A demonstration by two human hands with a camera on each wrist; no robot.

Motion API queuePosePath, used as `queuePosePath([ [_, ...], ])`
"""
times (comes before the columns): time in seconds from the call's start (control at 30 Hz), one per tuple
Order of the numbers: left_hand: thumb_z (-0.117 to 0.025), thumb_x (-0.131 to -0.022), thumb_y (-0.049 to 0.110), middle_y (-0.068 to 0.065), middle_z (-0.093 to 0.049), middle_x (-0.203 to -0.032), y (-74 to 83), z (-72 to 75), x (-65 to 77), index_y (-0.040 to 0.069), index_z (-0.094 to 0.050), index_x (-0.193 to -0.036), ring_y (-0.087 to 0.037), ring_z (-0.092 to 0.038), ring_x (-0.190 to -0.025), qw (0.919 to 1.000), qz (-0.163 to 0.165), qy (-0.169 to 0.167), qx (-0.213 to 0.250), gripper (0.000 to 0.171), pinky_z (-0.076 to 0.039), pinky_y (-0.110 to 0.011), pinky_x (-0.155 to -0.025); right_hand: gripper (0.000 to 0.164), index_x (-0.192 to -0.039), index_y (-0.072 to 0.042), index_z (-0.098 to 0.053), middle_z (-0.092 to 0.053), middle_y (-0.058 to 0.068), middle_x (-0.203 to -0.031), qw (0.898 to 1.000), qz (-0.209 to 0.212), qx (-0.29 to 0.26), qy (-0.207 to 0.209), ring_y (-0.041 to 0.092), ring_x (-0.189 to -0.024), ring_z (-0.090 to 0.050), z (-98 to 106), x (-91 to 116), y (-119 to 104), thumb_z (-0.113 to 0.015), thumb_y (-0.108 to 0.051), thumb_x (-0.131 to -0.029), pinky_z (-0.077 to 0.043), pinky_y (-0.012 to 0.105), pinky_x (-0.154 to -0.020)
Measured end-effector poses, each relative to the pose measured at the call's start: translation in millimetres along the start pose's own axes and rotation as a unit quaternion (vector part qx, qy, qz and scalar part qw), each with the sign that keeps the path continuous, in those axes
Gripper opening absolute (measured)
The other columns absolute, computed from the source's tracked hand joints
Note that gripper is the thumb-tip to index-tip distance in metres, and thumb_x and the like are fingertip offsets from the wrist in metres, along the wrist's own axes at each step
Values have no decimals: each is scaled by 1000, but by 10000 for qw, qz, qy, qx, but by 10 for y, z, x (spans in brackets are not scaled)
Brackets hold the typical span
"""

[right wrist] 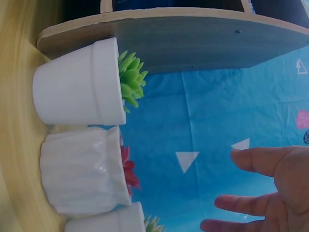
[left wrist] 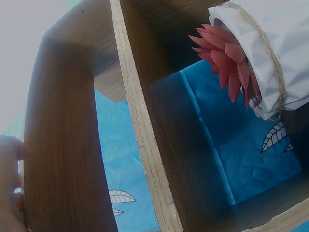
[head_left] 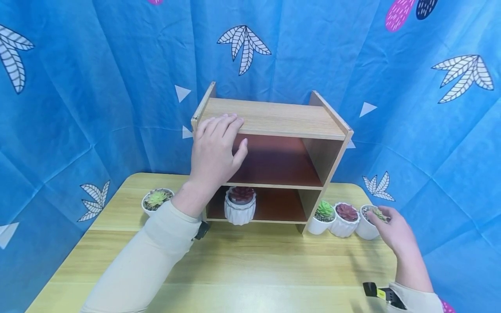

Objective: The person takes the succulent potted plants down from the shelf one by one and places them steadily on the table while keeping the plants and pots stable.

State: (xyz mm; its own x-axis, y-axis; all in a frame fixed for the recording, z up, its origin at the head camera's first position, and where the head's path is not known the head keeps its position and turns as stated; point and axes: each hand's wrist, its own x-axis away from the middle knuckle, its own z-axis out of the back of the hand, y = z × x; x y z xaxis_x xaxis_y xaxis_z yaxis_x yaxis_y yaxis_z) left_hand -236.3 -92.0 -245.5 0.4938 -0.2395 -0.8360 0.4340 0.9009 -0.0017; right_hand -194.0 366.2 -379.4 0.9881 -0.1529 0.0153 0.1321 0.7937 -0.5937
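My left hand (head_left: 217, 150) rests on the front edge of the top board of a small wooden shelf (head_left: 282, 117), its fingers lying relaxed across the wood. In a row along the shelf's right side stand three potted succulents: a green one in a smooth white pot (right wrist: 77, 87), a dark red one in a ribbed white pot (right wrist: 82, 174), and a pale green one in a white pot (head_left: 367, 229). Over that last pot reaches my right hand (head_left: 397, 232); the right wrist view shows its thumb and fingers extended and spread, with nothing between them.
On the shelf's lower level sits a ribbed white pot (head_left: 239, 212) with a red succulent, twine tied round it. Left of the shelf, partly behind my left arm, is another pale green succulent (head_left: 156, 198). A blue patterned curtain (head_left: 133, 87) hangs around the wooden table (head_left: 250, 269).
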Motion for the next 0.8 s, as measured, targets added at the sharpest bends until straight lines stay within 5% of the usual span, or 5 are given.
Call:
queuePosePath([
  [0.43,-56,-96,34,-10,-61,-138,-1,6,4,10,-62,-134,-29,-52,-131,10000,23,-4,-8,46,-32,-46,-112,78,-147,9,-36,-37,40,-145,9991,403,-45,151,61,-129,-36,62,79,-198,-45,-55,-102,-37,73,-95],
  [0.8,-56,-96,34,-10,-61,-137,-1,5,10,10,-62,-134,-29,-52,-130,10000,10,5,26,46,-32,-45,-112,81,-150,6,-35,-37,37,-148,9992,350,-14,171,59,-129,-38,117,118,-356,-43,-58,-101,-37,71,-94],
])
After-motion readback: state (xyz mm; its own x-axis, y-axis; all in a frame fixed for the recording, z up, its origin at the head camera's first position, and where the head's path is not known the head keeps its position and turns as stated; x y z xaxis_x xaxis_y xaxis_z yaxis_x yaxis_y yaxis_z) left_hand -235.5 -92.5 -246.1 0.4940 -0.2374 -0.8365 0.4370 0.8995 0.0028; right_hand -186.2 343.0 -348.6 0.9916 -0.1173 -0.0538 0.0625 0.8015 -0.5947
